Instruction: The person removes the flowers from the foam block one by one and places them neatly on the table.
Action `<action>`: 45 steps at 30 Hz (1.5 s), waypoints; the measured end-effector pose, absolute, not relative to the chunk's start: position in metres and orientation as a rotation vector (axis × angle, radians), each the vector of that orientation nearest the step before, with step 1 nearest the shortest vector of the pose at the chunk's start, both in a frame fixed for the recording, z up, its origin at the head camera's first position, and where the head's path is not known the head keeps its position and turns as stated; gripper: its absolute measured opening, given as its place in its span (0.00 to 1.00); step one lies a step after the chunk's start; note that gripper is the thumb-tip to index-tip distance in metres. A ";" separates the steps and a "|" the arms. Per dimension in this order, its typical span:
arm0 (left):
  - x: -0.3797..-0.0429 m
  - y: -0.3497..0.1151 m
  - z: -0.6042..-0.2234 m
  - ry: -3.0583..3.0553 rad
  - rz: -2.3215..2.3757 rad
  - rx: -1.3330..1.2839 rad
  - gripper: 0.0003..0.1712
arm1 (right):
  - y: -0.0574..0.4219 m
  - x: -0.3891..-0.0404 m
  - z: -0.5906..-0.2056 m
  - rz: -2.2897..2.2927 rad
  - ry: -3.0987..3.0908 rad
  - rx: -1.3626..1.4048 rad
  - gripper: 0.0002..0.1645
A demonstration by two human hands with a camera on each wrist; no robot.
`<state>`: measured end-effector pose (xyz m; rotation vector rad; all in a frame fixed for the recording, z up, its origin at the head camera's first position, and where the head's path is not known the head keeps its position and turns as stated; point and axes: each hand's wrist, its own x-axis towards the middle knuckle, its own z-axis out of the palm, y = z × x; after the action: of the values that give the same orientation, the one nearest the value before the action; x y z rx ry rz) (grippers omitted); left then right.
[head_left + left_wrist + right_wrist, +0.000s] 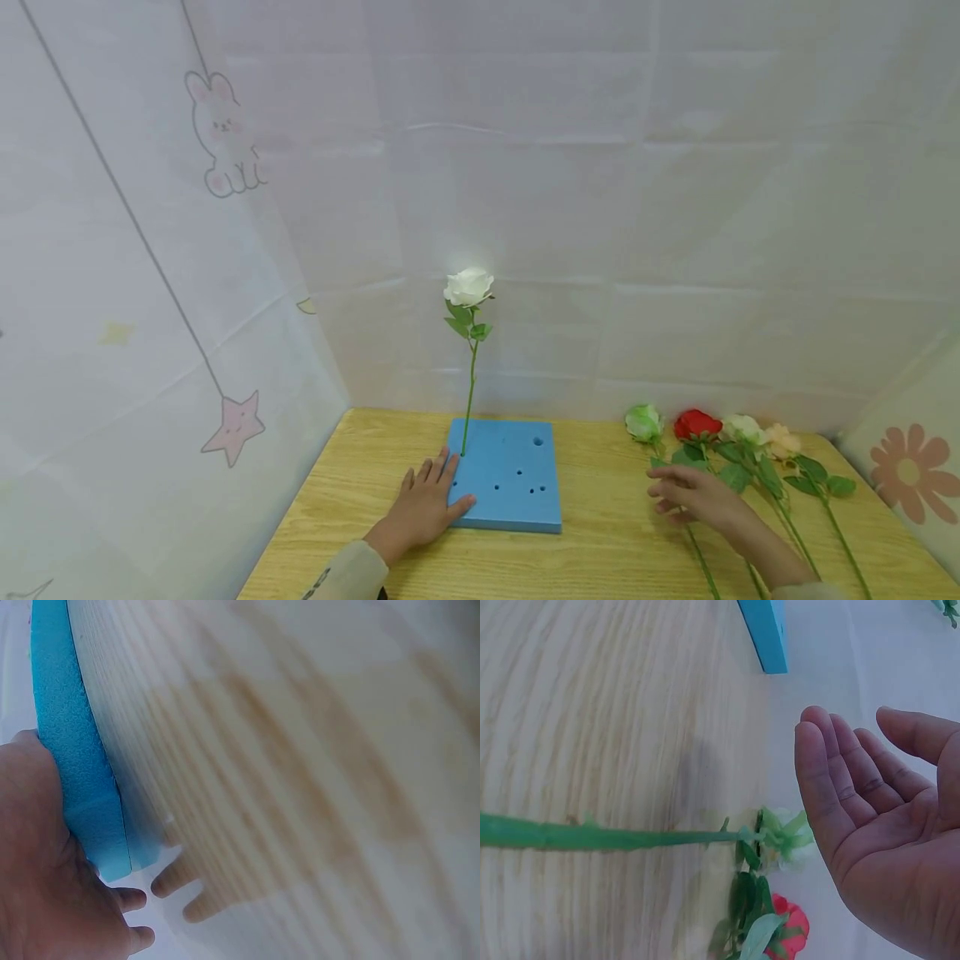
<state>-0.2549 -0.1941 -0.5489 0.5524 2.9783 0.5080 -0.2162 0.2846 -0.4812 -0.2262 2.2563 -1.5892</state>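
A blue foam board (pixel 506 500) with several holes lies on the table. My left hand (pixel 426 502) rests on its left edge, fingers spread; the left wrist view shows this hand (pixel 56 862) against the board's side (pixel 79 750). A white rose (pixel 469 287) stands upright with its stem in a hole near the fingertips. Over the lying flowers at the right, my right hand (pixel 697 497) hovers with nothing in it. In the right wrist view that hand (pixel 885 795) has loosely bent fingers, beside the stem (pixel 615 836) of the green-white rose (pixel 644 423).
Right of that rose lie a red rose (pixel 697 425), a cream rose (pixel 744 430) and a peach flower (pixel 782 442), stems toward the front. The wooden table (pixel 600 517) meets a pale curtain (pixel 562 208) at the back and sides.
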 end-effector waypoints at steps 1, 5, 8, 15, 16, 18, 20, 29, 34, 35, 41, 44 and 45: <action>-0.255 -0.194 -0.549 2.978 0.508 0.555 0.52 | 0.283 -0.217 -0.481 -1.591 2.262 -0.235 0.40; -0.254 -0.194 -0.548 2.976 0.507 0.563 0.53 | 0.276 -0.220 -0.478 -1.603 2.270 -0.256 0.38; -0.253 -0.194 -0.548 2.969 0.513 0.567 0.53 | 0.271 -0.222 -0.477 -1.616 2.265 -0.270 0.37; -0.253 -0.195 -0.547 2.969 0.516 0.573 0.53 | 0.257 -0.232 -0.473 -1.664 2.223 -0.290 0.33; -0.253 -0.195 -0.547 2.968 0.514 0.571 0.53 | 0.255 -0.233 -0.473 -1.671 2.218 -0.294 0.33; -0.253 -0.194 -0.547 2.969 0.518 0.570 0.53 | 0.250 -0.236 -0.472 -1.683 2.216 -0.298 0.34; -0.254 -0.194 -0.548 2.968 0.528 0.568 0.52 | 0.246 -0.239 -0.471 -1.696 2.222 -0.289 0.34; -0.257 -0.195 -0.553 2.977 0.524 0.580 0.51 | 0.226 -0.250 -0.474 -1.780 2.220 -0.313 0.33; -0.257 -0.195 -0.555 2.972 0.506 0.576 0.53 | 0.213 -0.255 -0.478 -1.812 2.250 -0.306 0.31; -0.257 -0.195 -0.554 2.973 0.511 0.581 0.52 | 0.210 -0.256 -0.477 -1.817 2.259 -0.309 0.30; -0.254 -0.194 -0.547 2.972 0.535 0.576 0.51 | 0.193 -0.265 -0.477 -1.857 2.269 -0.337 0.30; -0.253 -0.194 -0.546 2.970 0.519 0.569 0.51 | 0.185 -0.269 -0.478 -1.884 2.255 -0.367 0.30; -0.253 -0.194 -0.546 2.972 0.524 0.574 0.51 | 0.182 -0.271 -0.479 -1.889 2.253 -0.378 0.30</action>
<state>-0.2531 -0.1940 -0.5460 0.5736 2.9720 0.5238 -0.2711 0.1816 -0.4785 -0.3778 2.2531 -1.8891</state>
